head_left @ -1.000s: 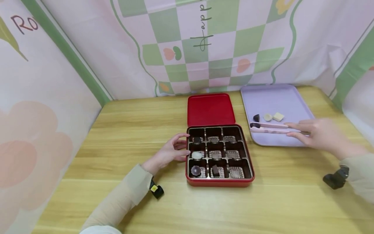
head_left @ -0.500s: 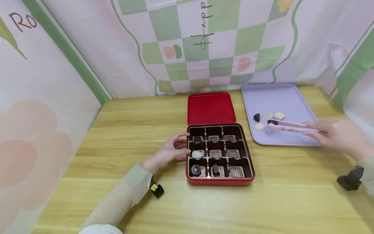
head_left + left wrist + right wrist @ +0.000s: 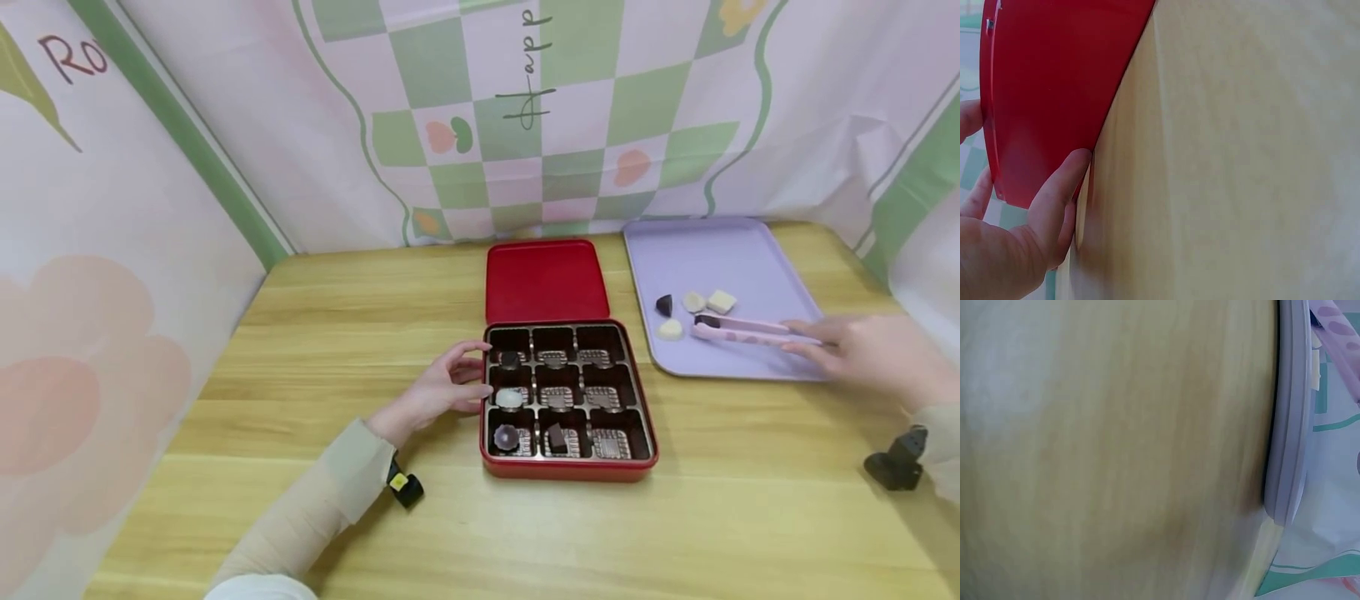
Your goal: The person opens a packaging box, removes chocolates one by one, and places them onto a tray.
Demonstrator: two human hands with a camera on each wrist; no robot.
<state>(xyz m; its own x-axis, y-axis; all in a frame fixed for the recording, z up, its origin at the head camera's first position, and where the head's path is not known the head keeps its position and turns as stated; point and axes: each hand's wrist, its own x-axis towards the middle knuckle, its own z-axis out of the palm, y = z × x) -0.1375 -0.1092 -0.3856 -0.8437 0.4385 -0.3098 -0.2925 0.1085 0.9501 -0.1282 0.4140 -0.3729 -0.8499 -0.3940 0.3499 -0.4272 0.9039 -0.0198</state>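
In the head view, my left hand point(image 3: 447, 383) rests against the left side of a red tin point(image 3: 570, 472). Its thumb and fingertips touch the tin's wall point(image 3: 1054, 94) in the left wrist view. My right hand point(image 3: 862, 354) pinches pink tongs point(image 3: 750, 333) over the lilac tray point(image 3: 720, 250); this hand is out of the right wrist view. A dark chocolate point(image 3: 707, 321) sits between the tong tips. Around it lie another dark chocolate point(image 3: 664, 305), a white chocolate point(image 3: 670, 331), a round pale one point(image 3: 693, 302) and a square white one point(image 3: 722, 302).
The tin's red lid point(image 3: 547, 283) lies behind it. Chocolates sit in some of the tin's compartments: a dark one point(image 3: 510, 359), a white one point(image 3: 509, 399), a round purplish one point(image 3: 506, 437) and a brown block point(image 3: 557, 438). A patterned cloth point(image 3: 420, 75) hangs behind the table.
My right hand and the tongs have shifted right across the tray, uncovering the white chocolate near its left edge. Over the last half second they stay nearly in place. My left hand keeps its place.
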